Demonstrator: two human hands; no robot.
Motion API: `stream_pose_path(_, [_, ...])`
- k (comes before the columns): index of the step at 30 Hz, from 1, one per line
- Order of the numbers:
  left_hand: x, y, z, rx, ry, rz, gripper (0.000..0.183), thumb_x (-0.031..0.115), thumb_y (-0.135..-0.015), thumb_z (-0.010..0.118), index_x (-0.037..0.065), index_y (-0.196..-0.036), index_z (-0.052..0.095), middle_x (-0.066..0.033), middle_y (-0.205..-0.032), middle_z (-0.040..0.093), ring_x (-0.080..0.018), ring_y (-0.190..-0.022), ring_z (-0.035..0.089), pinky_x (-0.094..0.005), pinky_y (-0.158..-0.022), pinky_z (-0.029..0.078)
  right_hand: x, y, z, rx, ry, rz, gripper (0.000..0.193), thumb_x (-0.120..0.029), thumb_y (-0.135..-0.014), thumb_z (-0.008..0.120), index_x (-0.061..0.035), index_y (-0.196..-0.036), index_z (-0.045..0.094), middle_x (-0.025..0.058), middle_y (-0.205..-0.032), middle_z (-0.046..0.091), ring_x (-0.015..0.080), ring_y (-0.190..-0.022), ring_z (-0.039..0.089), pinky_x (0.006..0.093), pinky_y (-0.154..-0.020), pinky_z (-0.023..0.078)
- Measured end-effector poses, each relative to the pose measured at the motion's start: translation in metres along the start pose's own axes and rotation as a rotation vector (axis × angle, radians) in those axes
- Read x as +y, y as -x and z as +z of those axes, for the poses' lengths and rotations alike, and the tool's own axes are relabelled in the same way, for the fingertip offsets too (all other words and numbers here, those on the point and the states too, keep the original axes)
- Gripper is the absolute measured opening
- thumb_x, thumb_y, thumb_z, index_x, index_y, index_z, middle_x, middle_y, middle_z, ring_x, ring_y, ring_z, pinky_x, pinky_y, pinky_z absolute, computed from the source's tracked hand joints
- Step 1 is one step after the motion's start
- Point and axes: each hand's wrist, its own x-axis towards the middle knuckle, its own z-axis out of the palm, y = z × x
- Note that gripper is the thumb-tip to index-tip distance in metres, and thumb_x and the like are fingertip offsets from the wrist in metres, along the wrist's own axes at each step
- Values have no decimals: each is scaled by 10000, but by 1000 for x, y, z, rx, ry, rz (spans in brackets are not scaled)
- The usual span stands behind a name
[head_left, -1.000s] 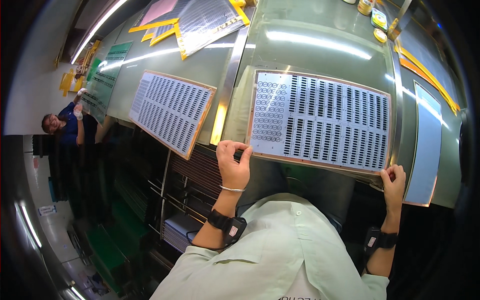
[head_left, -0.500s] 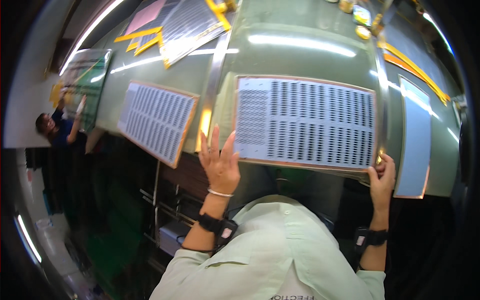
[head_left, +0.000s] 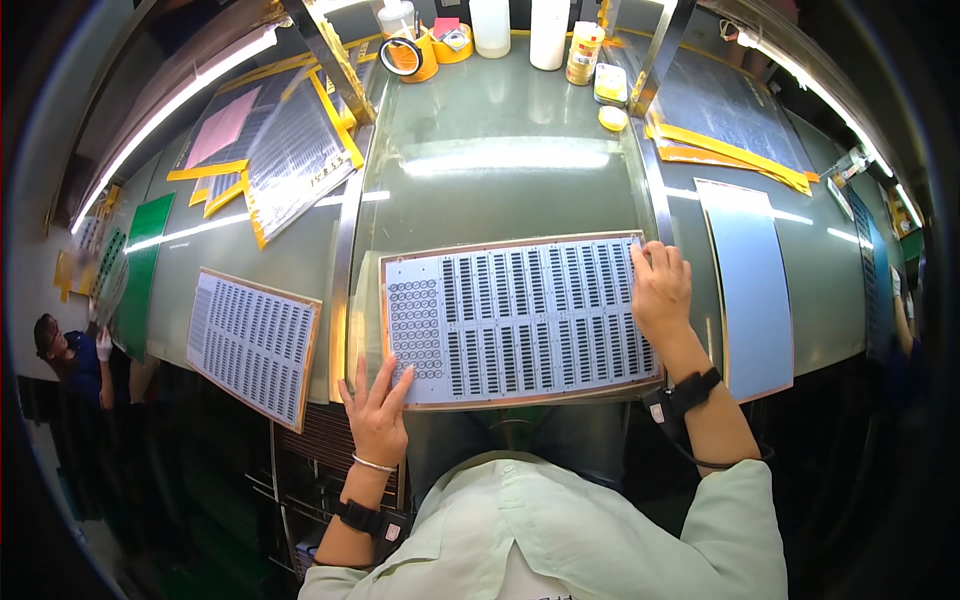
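In front of me lies a copper-edged circuit board panel (head_left: 505, 318), pale blue with rows of black marks and a block of small ring shapes at its left end. My left hand (head_left: 376, 412) is open at its lower left corner, fingers spread, tips touching the edge. At the upper right corner, my right hand (head_left: 662, 292) bends its fingers closed on the panel's edge; the fingertips are partly hidden. A second panel (head_left: 253, 345) of the same pattern lies to the left, past a metal strip. On the right lies a plain pale blue panel (head_left: 748, 290) with copper edges.
Yellow-edged clear sheets (head_left: 300, 165) lie at the back left, and more yellow-edged sheets (head_left: 735, 110) at the back right. Tape rolls (head_left: 402, 57), white bottles (head_left: 491, 28) and a yellow can (head_left: 584, 53) stand at the back. A co-worker (head_left: 75, 350) is at the far left.
My right hand has moved from the panel's lower right corner up to its upper right corner. My left hand stays by the lower left corner. The whole view has shifted with my head.
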Motion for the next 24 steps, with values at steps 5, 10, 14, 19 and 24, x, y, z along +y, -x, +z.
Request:
stream_pose_path(5, [3, -4, -8, -10, -11, -4, 402, 40, -847, 545, 175, -1210, 651, -56, -1377, 517, -363, -1385, 306, -621, -1104, 102, 1, -13, 18, 68, 27, -8, 412, -28, -766, 519, 6, -1171, 589, 81, -1071, 536, 263, -987, 492, 378, -819, 397])
stream_pose_path(10, [0, -14, -19, -37, -79, 58, 382, 77, -810, 595, 145, -1180, 660, -69, -1379, 509, -360, -1364, 332, -617, -1089, 158, -5, -15, 18, 68, 13, -4, 425, -5, -763, 508, 5, -1180, 589, 82, -1066, 530, 261, -1023, 496, 385, -836, 397])
stream_pose_path(14, [-2, -53, -10, -19, -73, 83, 417, 186, -837, 621, 73, -1237, 604, -95, -1390, 490, -355, -1355, 343, -591, -1086, 199, -2, -11, 18, 47, 0, 27, 433, 4, -784, 511, 3, -1212, 580, 87, -1072, 521, 257, -1065, 489, 392, -859, 395])
stream_pose_path(19, [-14, -121, 18, 128, -150, 35, 555, 364, -902, 567, 39, -1345, 490, -119, -1410, 459, -348, -1357, 329, -582, -1086, 214, -7, -10, 23, 89, 37, 27, 463, 20, -793, 520, 5, -1254, 559, 87, -1089, 501, 253, -1107, 471, 400, -910, 384])
stream_pose_path(24, [-10, -138, 27, 172, -226, 14, 547, 397, -911, 547, 58, -1339, 510, -112, -1406, 464, -334, -1366, 319, -580, -1088, 211, -7, -9, 19, 84, 52, 62, 475, 20, -777, 540, 9, -1251, 559, 89, -1090, 494, 256, -1123, 465, 411, -951, 373])
